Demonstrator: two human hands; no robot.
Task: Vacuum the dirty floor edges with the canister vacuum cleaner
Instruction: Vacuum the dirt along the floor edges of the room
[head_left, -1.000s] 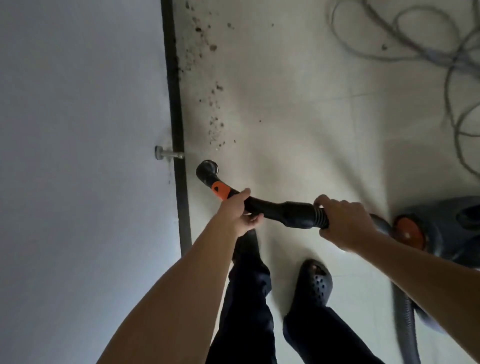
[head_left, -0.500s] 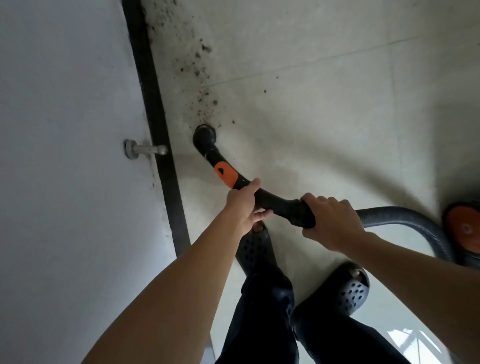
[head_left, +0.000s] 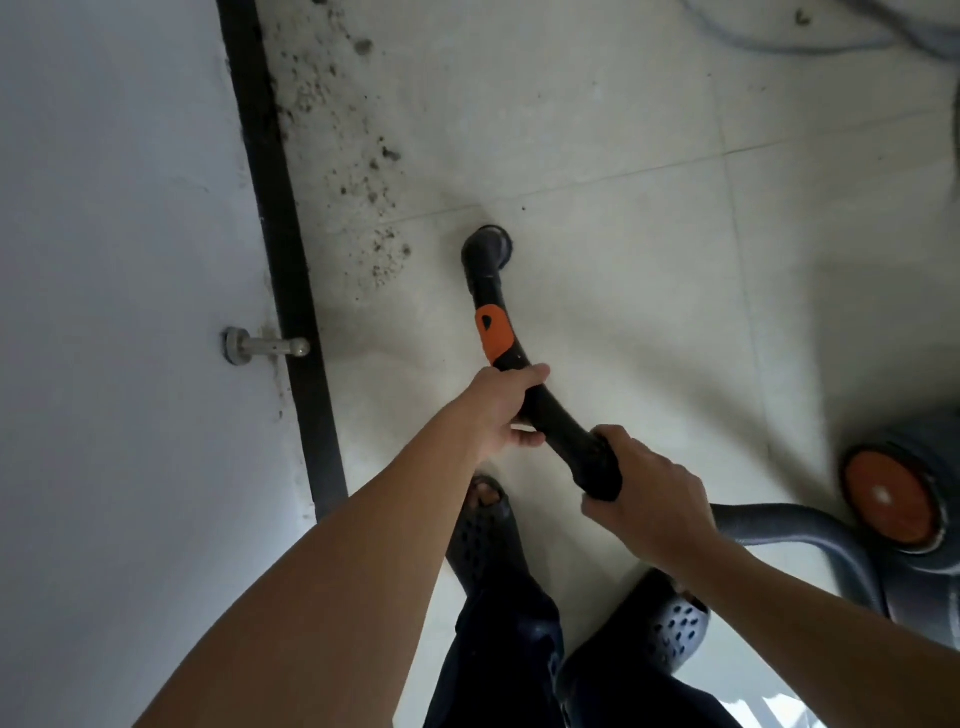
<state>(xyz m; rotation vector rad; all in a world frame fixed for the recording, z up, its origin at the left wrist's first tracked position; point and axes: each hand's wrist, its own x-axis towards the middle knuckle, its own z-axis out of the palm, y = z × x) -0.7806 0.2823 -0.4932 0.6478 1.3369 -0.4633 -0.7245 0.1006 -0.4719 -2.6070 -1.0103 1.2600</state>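
Head view, from the left: white wall, black skirting at its foot, a metal stop jutting out across it. Just right of the skirting, dark dirt strewn in a band along the floor edge, thickest in one patch. Right of that patch and apart from it, the nozzle of the black tube, mouth down over bare tile; cannot tell whether touching the floor.

Judged step: bringing the nozzle into the edge dirt. To do it well: swing left onto the patch, hold the mouth low and flat, creep slowly along the skirting away from the body, overlap the passes, steer wide of the stop. Keep slack behind so as not to drag the machine.

Then the left hand: arm stretched forward, fingers curled under the tube just below its orange patch, thumb laid over the top, clamped. Next the right hand: further back, knuckles up, fingers wrapped tight round the cuff where the grey hose joins. Far right, the orange-capped canister on the floor.
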